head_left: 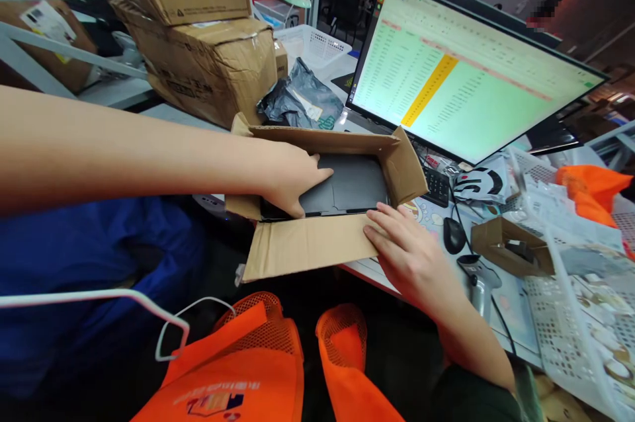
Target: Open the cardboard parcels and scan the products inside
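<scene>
A long brown cardboard box (317, 139) lies open at the desk's near edge, its front flap (307, 247) folded down toward me. Inside it sits a flat dark grey box (354, 180). My left hand (295, 177) reaches in from the left and grips the dark grey box across its width, with the thumb at the near edge and a finger at the far edge. The index finger points right over its top. At the right end of the flap, my right hand (404, 243) holds the cardboard, fingers on the inner face; its thumb cannot be clearly seen.
Behind the box stand a monitor (446, 71), a grey plastic bag (302, 98) and stacked cartons (208, 58). To the right are a mouse (454, 235), a handheld scanner (479, 283), a small open carton (510, 247) and a white basket (565, 323). Orange bags (258, 369) hang below.
</scene>
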Available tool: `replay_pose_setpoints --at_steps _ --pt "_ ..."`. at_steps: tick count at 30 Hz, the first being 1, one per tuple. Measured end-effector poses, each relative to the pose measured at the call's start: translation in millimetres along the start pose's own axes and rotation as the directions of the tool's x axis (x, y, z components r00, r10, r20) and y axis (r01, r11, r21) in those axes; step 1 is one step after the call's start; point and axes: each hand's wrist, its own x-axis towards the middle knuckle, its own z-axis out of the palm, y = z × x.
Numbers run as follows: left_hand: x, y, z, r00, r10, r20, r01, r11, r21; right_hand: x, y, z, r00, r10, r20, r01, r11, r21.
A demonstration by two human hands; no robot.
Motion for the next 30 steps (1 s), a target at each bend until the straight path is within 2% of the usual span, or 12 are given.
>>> replay_pose_setpoints --at_steps 3,12,16,19,21,26,30 --pt "-2.0 8.1 -0.5 1.000 -0.027 -0.004 0.027 1.000 -0.005 -13.8 -4.8 8.9 0.996 -0.067 -0.063 0.070 0.997 0.044" --pt "-19.2 38.1 -8.2 0.999 -0.015 -0.047 0.020 0.993 0.113 -41.7 -37.9 18.0 0.988 -0.016 -0.154 0.022 0.999 0.037" --pt "-23.2 49.4 3.2 0.994 0.043 -0.105 -0.025 0.986 0.166 -50.3 -52.0 17.2 0.989 0.005 -0.151 0.001 0.999 0.039" --pt "-26.2 58.0 16.0 0.973 0.134 -0.188 -0.093 0.973 0.212 -54.9 -60.9 17.2 0.988 0.022 -0.154 -0.018 0.999 0.032" --pt "-28.6 64.4 21.4 0.963 0.153 -0.222 -0.102 0.969 0.226 -57.0 -67.0 16.6 0.987 0.028 -0.157 -0.024 0.999 0.023" --pt "-32.5 74.3 23.8 0.947 0.207 -0.247 -0.167 0.971 0.173 -58.2 -81.4 11.8 0.985 0.019 -0.170 -0.019 1.000 0.002" --pt "-32.3 70.5 24.3 0.947 0.233 -0.222 -0.229 0.972 0.044 -56.4 -86.0 9.3 0.986 -0.001 -0.165 -0.003 1.000 -0.026"
